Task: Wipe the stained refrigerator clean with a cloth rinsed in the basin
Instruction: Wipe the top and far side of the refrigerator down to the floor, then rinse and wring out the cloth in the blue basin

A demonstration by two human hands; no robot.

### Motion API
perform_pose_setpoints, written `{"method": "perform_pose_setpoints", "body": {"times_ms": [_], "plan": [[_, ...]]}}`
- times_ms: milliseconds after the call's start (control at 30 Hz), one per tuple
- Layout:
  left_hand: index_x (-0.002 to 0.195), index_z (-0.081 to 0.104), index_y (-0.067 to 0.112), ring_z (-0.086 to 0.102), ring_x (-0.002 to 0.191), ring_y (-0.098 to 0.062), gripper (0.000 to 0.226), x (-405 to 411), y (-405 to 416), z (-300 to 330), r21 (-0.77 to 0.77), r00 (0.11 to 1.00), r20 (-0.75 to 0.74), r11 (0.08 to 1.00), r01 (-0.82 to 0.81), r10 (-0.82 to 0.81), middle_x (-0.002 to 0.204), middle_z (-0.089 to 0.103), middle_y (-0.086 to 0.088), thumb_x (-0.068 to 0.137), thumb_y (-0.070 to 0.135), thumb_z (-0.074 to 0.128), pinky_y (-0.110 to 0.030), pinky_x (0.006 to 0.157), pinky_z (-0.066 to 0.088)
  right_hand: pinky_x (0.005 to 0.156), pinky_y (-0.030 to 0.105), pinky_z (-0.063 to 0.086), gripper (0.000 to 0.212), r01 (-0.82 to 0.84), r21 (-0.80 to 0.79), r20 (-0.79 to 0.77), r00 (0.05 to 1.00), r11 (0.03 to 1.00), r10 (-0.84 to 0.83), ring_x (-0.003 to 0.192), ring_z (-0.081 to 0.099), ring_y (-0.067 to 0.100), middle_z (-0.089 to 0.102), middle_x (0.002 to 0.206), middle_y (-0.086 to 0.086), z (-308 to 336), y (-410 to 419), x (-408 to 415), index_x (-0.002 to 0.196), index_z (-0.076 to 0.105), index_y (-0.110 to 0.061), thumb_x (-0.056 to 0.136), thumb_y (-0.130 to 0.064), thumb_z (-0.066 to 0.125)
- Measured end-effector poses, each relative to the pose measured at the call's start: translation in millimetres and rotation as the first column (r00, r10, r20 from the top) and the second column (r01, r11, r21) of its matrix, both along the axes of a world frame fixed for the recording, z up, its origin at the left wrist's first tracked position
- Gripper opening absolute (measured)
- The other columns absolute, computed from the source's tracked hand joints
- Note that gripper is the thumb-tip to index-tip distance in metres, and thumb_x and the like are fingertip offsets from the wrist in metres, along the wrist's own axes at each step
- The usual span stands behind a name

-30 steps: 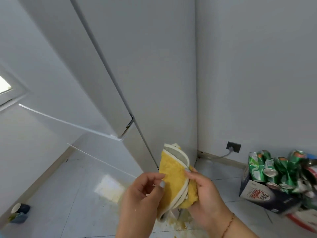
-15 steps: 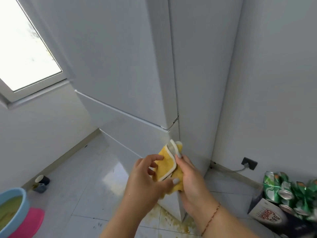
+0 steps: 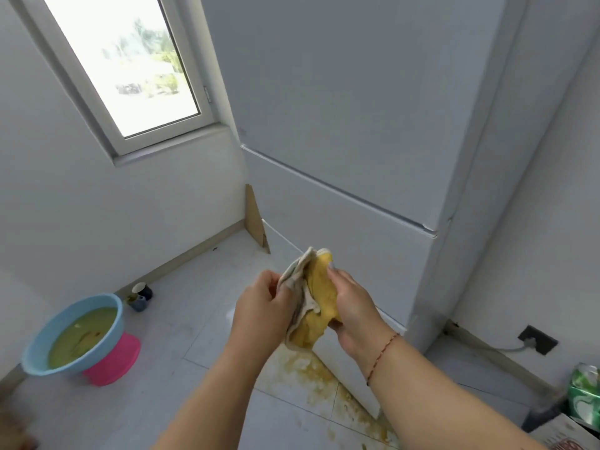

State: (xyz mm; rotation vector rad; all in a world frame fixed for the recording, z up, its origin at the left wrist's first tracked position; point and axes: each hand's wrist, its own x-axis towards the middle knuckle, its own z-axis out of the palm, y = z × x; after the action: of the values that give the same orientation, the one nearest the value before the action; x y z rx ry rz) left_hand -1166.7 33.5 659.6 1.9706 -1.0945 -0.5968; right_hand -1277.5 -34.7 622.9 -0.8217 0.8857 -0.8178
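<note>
Fuzzy yellow cloth [image 3: 319, 306]; smooth white refrigerator [image 3: 357, 157]; glossy plastic basin [image 3: 74, 336].

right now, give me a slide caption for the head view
Both hands hold a yellow cloth before the white fridge; blue basin of murky water at left.

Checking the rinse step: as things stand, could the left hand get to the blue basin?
Probably not yet: the left hand grips the cloth with the right hand, and the blue basin sits well off on the floor.

Bright daylight, soft shadows, wide-angle bend

The window [image 3: 130, 66] is blown out to near white; walls stay evenly lit. Straight edges bow toward the corners, and the whole picture looks slightly soft, perhaps from motion.
</note>
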Motion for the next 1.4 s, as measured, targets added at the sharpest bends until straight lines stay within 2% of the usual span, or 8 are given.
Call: {"method": "perform_pose_setpoints", "body": {"times_ms": [167,300,500,700,900,1033,1267,1400], "plan": [[0.097,0.056,0.019,0.063,0.084,-0.025,0.016,61.7,29.7,6.9,-0.027,0.936,-0.303,0.980,-0.198,0.181,0.094,0.064,-0.008,0.099,0.031,0.046,-0.037,0.067,0.055,0.091,0.044,0.053,0.060,-0.189,0.019,-0.236,0.954,0.982,0.188,0.109,0.059,0.024,0.058,0.124,0.003,-11.6,9.8,57.7,0.135,0.041,-0.026,0.088,-0.061,0.048],[0.099,0.058,0.014,0.065,0.081,-0.023,0.016,104.5,52.6,7.4,-0.076,0.870,-0.414,0.942,-0.326,0.268,0.093,0.065,-0.010,0.098,0.028,0.050,-0.033,0.065,0.056,0.097,0.035,0.044,0.052,-0.305,-0.156,-0.454,0.867,0.940,0.206,0.118,0.046,0.019,0.038,0.129,-0.005,-13.0,29.4,102.3,0.129,0.041,-0.023,0.090,-0.055,0.051],[0.104,0.062,0.005,0.072,0.077,-0.031,0.021,164.3,76.2,-1.0,-0.072,0.744,-0.592,0.898,-0.433,0.311,0.089,0.071,-0.018,0.093,0.024,0.061,-0.045,0.073,0.059,0.068,0.022,0.054,0.036,-0.585,-0.103,-0.173,0.807,0.805,0.565,0.085,0.068,0.013,0.067,0.105,0.006,3.9,60.9,175.8,0.117,0.055,-0.017,0.093,-0.043,0.053],[0.107,0.061,-0.001,0.072,0.079,-0.036,0.028,224.0,80.2,-6.4,-0.038,0.610,-0.711,0.847,-0.530,0.350,0.089,0.072,-0.023,0.086,0.016,0.068,-0.041,0.066,0.057,0.088,0.041,0.056,0.042,-0.694,-0.159,-0.157,0.720,0.702,0.676,0.098,0.069,0.022,0.070,0.109,0.006,-7.5,56.7,237.8,0.120,0.058,-0.021,0.082,-0.032,0.072],[0.088,0.068,0.000,0.068,0.059,-0.027,0.029,302.8,46.6,-6.1,0.098,0.413,-0.778,0.742,-0.663,0.473,0.066,0.070,-0.015,0.085,0.029,0.070,-0.037,0.060,0.056,0.089,0.045,0.055,0.036,-0.778,-0.180,-0.300,0.626,0.602,0.720,0.093,0.067,0.027,0.070,0.099,0.013,-18.4,23.6,325.3,0.100,0.071,-0.017,0.095,-0.044,0.048],[0.108,0.065,-0.001,0.068,0.083,-0.032,0.027,369.8,19.6,-14.8,0.174,0.337,-0.767,0.683,-0.710,0.546,0.095,0.069,-0.019,0.094,0.021,0.059,-0.039,0.066,0.056,0.088,0.050,0.052,0.050,-0.779,-0.131,-0.302,0.621,0.613,0.724,0.082,0.061,0.025,0.067,0.090,0.012,-24.2,-8.3,390.6,0.099,0.067,-0.008,0.088,-0.053,0.047],[0.109,0.065,0.000,0.070,0.091,-0.036,0.032,460.4,-3.6,-4.6,0.082,0.337,-0.792,0.636,-0.767,0.509,0.104,0.070,-0.022,0.098,0.025,0.047,-0.050,0.074,0.057,0.087,0.061,0.050,0.044,-0.618,0.085,-0.182,0.761,0.781,0.622,0.094,0.066,0.032,0.069,0.101,0.018,-34.2,-79.7,483.1,0.103,0.067,-0.004,0.085,-0.044,0.057],[0.116,0.058,-0.003,0.070,0.082,-0.036,0.033,490.6,-10.8,15.9,-0.056,0.504,-0.739,0.705,-0.707,0.447,0.098,0.069,-0.023,0.093,0.021,0.060,-0.048,0.063,0.059,0.095,0.050,0.048,0.042,-0.525,0.031,-0.417,0.767,0.851,0.488,0.105,0.059,0.033,0.058,0.117,0.022,-50.8,-105.6,518.4,0.119,0.054,-0.002,0.096,-0.037,0.047]]}}
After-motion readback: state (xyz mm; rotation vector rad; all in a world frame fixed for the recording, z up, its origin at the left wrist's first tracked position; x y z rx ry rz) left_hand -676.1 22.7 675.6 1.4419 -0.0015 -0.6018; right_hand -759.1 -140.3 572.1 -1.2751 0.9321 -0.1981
